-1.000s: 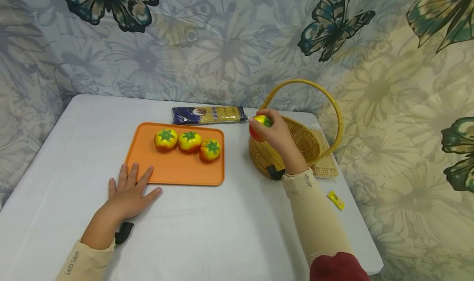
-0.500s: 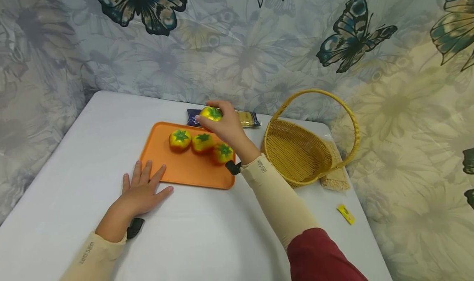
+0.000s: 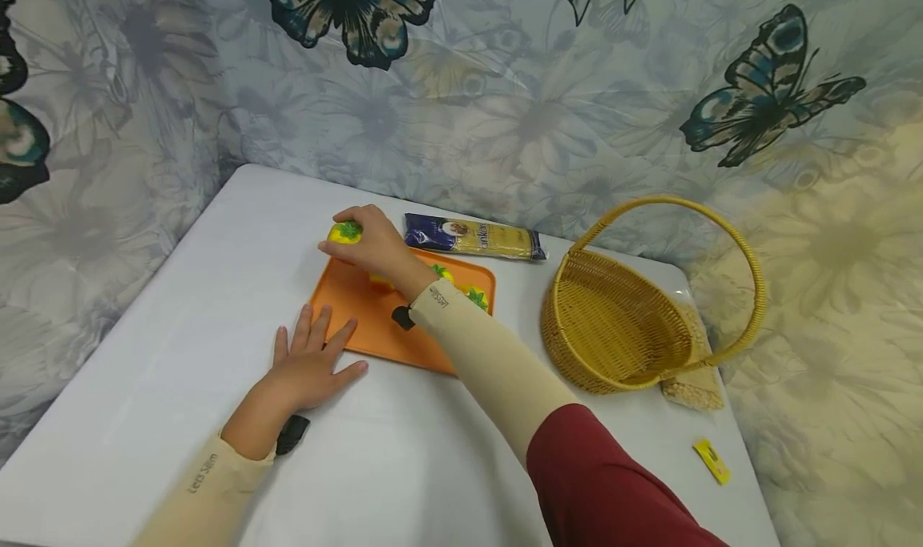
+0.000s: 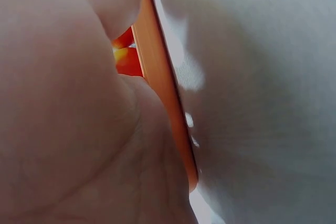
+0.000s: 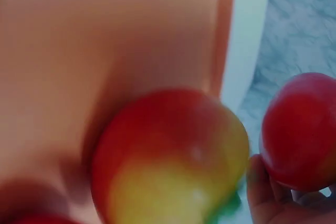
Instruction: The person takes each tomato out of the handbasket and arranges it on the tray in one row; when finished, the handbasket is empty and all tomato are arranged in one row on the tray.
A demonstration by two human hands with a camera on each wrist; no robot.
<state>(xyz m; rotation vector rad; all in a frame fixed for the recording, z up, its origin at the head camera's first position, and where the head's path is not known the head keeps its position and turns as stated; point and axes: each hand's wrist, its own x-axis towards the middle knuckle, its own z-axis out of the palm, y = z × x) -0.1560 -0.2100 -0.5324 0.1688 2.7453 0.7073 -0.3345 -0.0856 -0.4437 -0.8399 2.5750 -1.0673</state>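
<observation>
My right hand (image 3: 378, 247) grips a red-and-yellow tomato (image 3: 346, 232) with a green star-shaped top, above the far left corner of the orange tray (image 3: 375, 335). In the right wrist view, fingertips curl round this tomato (image 5: 302, 132), while another tomato (image 5: 173, 156) sits below on the tray. Two tomatoes (image 3: 476, 296) show past my right forearm in the head view; a third is mostly hidden behind that hand. My left hand (image 3: 306, 375) lies with fingers spread over the tray's near left corner. The tray's edge (image 4: 160, 66) runs alongside it in the left wrist view.
A wicker basket (image 3: 554, 323) with a tall handle stands to the right of the tray. Behind the tray lies a blue-and-gold packet (image 3: 472, 237). A clear bag of grains (image 3: 692, 391) and a small yellow sachet (image 3: 712, 460) lie near the table's right edge.
My right hand has carried the tomato from over the basket leftward across the tray to its far left corner. The left hand stays at the tray. The head view has turned left.
</observation>
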